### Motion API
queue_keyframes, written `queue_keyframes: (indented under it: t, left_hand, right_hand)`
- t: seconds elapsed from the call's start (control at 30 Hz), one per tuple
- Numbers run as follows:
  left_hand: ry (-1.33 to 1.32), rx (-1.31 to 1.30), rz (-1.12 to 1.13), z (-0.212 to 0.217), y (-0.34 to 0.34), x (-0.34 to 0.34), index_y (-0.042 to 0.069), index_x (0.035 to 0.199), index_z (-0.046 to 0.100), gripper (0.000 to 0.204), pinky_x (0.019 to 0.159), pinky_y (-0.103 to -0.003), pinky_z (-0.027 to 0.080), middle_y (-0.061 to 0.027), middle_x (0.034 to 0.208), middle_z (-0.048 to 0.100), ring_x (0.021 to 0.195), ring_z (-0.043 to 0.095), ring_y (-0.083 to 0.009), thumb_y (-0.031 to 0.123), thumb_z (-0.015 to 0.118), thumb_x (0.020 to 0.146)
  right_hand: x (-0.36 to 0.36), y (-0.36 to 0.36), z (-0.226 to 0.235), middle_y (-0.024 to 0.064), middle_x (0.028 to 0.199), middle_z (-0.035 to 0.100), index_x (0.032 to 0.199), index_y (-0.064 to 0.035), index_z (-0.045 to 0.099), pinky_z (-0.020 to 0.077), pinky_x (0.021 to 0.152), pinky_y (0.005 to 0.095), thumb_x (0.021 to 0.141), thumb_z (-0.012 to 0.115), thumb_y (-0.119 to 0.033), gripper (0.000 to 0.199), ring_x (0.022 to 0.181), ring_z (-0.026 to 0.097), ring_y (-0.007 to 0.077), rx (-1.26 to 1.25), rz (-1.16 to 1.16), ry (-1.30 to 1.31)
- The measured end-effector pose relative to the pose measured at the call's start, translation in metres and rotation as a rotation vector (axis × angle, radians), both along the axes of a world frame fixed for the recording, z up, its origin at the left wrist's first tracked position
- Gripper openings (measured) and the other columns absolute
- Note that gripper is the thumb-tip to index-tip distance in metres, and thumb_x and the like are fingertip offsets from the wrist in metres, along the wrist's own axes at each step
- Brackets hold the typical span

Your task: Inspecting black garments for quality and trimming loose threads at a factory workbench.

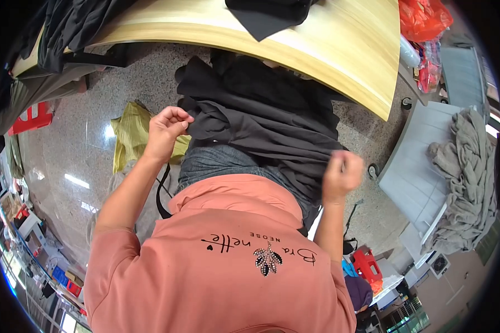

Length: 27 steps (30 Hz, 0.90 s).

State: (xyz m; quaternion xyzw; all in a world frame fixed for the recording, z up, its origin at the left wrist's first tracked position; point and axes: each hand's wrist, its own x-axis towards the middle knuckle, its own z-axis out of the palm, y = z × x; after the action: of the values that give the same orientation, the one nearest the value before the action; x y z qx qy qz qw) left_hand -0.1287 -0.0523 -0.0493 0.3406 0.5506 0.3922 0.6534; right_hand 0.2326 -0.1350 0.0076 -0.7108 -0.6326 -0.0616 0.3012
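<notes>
Both my left hand (166, 130) and right hand (341, 173) pinch the dark grey garment (261, 130); it hangs crumpled, not folded yet.

the garment (261, 127) hangs at the centre, between the left hand (166, 130) at nine o'clock and the right hand (341, 175) at four o'clock, both touching it; behind it, at twelve o'clock, runs the table (328, 50), with cloth (269, 16) lying on its top; a crumpled sack (129, 136) lies on the floor (83, 144) just left of the left hand; at three o'clock a heap of fabric (466, 177) rests on a cart (414, 161)
</notes>
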Motion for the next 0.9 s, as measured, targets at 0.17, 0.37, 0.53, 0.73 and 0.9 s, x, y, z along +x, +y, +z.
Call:
queue_keyframes:
  t: [0.17,0.37,0.53,0.73,0.9]
  left_hand:
    - [0.800,0.589,-0.193,0.022,0.004,0.022,0.005,0.094,0.061,0.020,0.066,-0.030,0.048,-0.0099,0.091,0.062,0.076,0.061,-0.0204,-0.001,0.064,0.075]
    - [0.772,0.947,-0.682,0.036,0.030,0.057,0.007,0.101,0.063,0.037,0.082,-0.039,0.045,-0.0111,0.105,0.061,0.098,0.056,-0.0315,0.005,0.072,0.066]
    - [0.588,0.698,-0.930,0.043,0.037,0.089,0.004,0.087,0.064,0.017,0.068,-0.036,0.044,-0.0073,0.078,0.061,0.079,0.058,-0.0268,0.010,0.071,0.073]
    - [0.017,-0.124,-0.950,0.043,0.036,0.112,-0.003,0.077,0.060,0.021,0.056,-0.026,0.039,0.0012,0.059,0.048,0.060,0.041,-0.0052,0.015,0.063,0.087]
    - [0.280,-0.089,-0.683,0.022,0.043,0.101,-0.004,0.081,0.064,0.020,0.058,-0.026,0.042,0.0011,0.065,0.057,0.062,0.047,-0.0059,0.015,0.060,0.088]
  right_hand:
    - [-0.072,0.031,-0.015,0.0067,0.070,0.056,0.084,-0.0056,0.061,0.0416,0.059,0.0339,0.067,0.070,-0.006,0.020,0.066,0.055,0.0253,-0.254,0.685,0.032]
    - [-0.057,0.019,0.017,0.0082,0.065,0.052,0.082,-0.0019,0.059,0.0393,0.056,0.0362,0.067,0.066,-0.002,0.016,0.060,0.052,0.0264,-0.421,0.816,0.328]
    - [-0.001,0.020,0.045,0.0104,0.070,0.062,0.074,-0.0044,0.062,0.0465,0.053,0.0364,0.075,0.064,-0.006,0.002,0.058,0.059,0.0265,-0.244,0.589,0.256]
    - [0.000,0.027,-0.004,0.0085,0.088,0.063,0.090,-0.0049,0.061,0.0453,0.068,0.0349,0.077,0.063,-0.008,0.013,0.082,0.059,0.0273,-0.129,0.092,-0.149]
    - [-0.032,0.004,-0.014,0.0098,0.081,0.062,0.086,-0.0009,0.060,0.0455,0.056,0.0305,0.062,0.070,0.004,0.027,0.065,0.058,0.0234,0.035,0.574,0.206]
